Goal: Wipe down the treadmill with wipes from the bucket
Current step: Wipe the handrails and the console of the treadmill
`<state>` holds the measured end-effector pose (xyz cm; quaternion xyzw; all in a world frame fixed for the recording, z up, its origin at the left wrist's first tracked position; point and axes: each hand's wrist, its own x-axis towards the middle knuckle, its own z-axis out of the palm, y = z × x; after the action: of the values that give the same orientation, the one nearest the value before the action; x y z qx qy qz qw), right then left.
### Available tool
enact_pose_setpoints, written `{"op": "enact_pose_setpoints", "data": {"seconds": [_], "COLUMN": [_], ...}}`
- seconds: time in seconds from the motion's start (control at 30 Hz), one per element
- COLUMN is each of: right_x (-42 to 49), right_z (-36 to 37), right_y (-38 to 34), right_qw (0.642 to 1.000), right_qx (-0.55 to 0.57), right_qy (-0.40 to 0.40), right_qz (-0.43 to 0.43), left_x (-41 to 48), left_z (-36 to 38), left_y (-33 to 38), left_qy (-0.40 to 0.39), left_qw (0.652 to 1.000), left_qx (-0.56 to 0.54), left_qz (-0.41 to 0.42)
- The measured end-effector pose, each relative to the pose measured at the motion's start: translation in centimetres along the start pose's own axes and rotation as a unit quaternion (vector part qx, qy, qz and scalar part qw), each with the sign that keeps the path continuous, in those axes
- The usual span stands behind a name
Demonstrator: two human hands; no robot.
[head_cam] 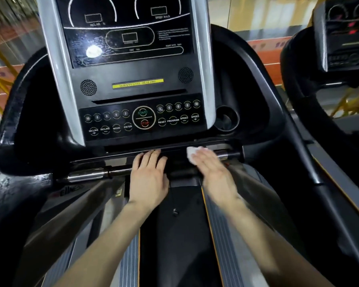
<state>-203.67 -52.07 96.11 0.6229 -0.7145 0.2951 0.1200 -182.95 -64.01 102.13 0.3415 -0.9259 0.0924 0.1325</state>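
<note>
The treadmill's black console [141,119] with its button panel fills the upper middle of the head view. Below it runs a horizontal handlebar [85,176] with chrome grip sections. My right hand [211,168] presses a white wipe [192,154] against the bar's right part, fingers fairly straight over it; the hand looks blurred. My left hand [148,175] rests flat on the black middle section of the bar, fingers straight. The wipe bucket is not in view.
A round cup holder [226,119] sits right of the button panel. Curved black side arms [278,112] flank the console. The black belt [178,235] runs below between grey ribbed side rails. A second treadmill console [344,38] stands at the upper right.
</note>
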Motion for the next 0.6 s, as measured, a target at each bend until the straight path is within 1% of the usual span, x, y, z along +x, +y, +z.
{"op": "enact_pose_setpoints", "data": {"seconds": [0.07,0.1,0.13,0.17,0.2,0.23,0.3,0.33,0.37,0.4,0.47,0.5,0.53,0.6], "right_x": [-1.9,-2.3,-2.0,-1.2,-0.1,0.6,0.7,0.5,-0.2,-1.0,-3.0,-3.5,-3.3,-1.8], "right_z": [-2.8,-3.3,-2.9,-1.6,-0.2,1.2,2.6,2.3,1.5,0.4,-2.3,-3.3,-3.4,-1.5], "right_y": [4.2,4.7,3.9,2.0,-0.5,-3.2,-5.7,-4.8,-2.7,-0.3,4.5,5.8,5.7,1.9], "right_qw": [0.994,0.988,0.981,0.979,0.981,0.989,1.000,0.999,0.999,1.000,0.995,0.991,0.987,0.981], "right_qx": [-0.027,-0.036,-0.035,-0.006,0.029,0.049,0.022,0.012,0.008,-0.003,-0.032,-0.040,-0.036,0.006], "right_qy": [0.040,0.054,0.063,0.070,0.062,0.044,0.014,0.004,0.008,0.015,0.055,0.079,0.089,0.100], "right_qz": [0.102,0.143,0.180,0.193,0.181,0.131,-0.007,-0.045,-0.040,-0.010,0.077,0.104,0.129,0.164], "left_x": [0.1,0.1,0.2,0.2,0.2,0.2,0.2,0.3,0.4,0.5,0.6,0.9,1.2,1.8], "left_z": [0.2,0.2,0.3,0.4,0.4,0.3,0.1,-0.1,-0.2,-0.3,-0.5,-0.5,-0.6,-0.9], "left_y": [0.0,0.1,0.3,0.4,0.5,0.5,0.4,0.3,0.3,0.3,0.5,0.7,1.0,1.8], "left_qy": [0.019,0.023,0.024,0.027,0.030,0.031,0.025,0.022,0.022,0.023,0.019,0.010,-0.003,-0.031], "left_qw": [1.000,1.000,1.000,0.999,0.999,0.999,0.999,0.999,1.000,1.000,0.999,0.999,0.999,0.997], "left_qx": [0.001,0.004,0.005,0.003,0.000,-0.002,0.000,0.001,0.003,0.006,0.013,0.019,0.029,0.051], "left_qz": [-0.009,-0.014,-0.017,-0.018,-0.022,-0.026,-0.029,-0.025,-0.021,-0.019,-0.026,-0.034,-0.041,-0.046]}}
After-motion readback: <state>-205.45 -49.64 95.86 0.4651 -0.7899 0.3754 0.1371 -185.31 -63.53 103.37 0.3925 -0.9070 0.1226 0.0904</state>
